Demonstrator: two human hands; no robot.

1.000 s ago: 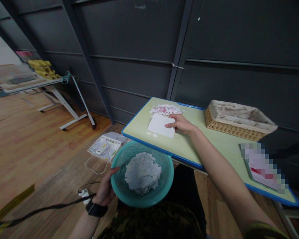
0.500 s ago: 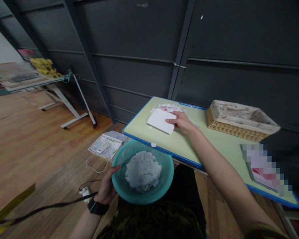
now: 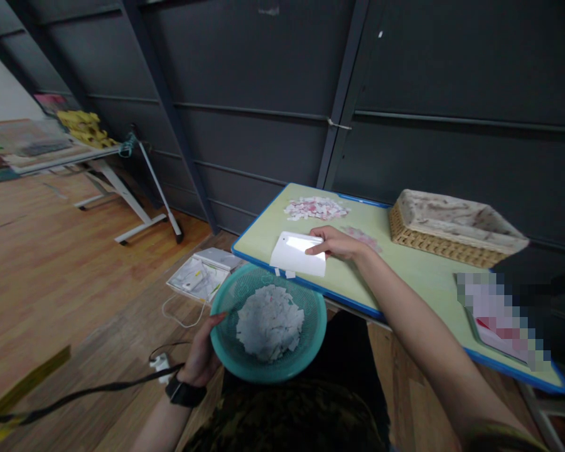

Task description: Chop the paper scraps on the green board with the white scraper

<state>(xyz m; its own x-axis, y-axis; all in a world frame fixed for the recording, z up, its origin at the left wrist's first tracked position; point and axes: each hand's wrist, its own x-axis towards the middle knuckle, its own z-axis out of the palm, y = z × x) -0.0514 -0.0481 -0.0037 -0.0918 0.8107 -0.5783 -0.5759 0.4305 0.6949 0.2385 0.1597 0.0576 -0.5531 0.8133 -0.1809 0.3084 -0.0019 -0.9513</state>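
Observation:
My left hand [image 3: 202, 351] grips the rim of a turquoise plastic colander [image 3: 269, 375], held below the near edge of the table. Torn pale paper scraps [image 3: 270, 323] lie heaped inside it. In my right hand [image 3: 334, 243] is a thin white plastic scraper [image 3: 292, 258] with a small hole in one corner, pinched between thumb and fingers. The scraper rests close to the table's blue front edge, with a few small scraps [image 3: 289, 274] in front of it. Behind it, a spread pile of white and pink paper scraps [image 3: 315, 208] sits on the tabletop.
A lined wicker basket [image 3: 440, 246] stands at the right on the pale green table [image 3: 405, 285]. Nearer lies a blurred-out flat item [image 3: 499, 326]. On the floor are an open white box [image 3: 188, 279] and a power strip [image 3: 160, 366] with cables. A dark panelled wall [image 3: 249, 113] rises behind.
My right hand has drawn the scraper from the pile toward the table's front edge, bringing another scrap to the edge. The colander has barely moved.

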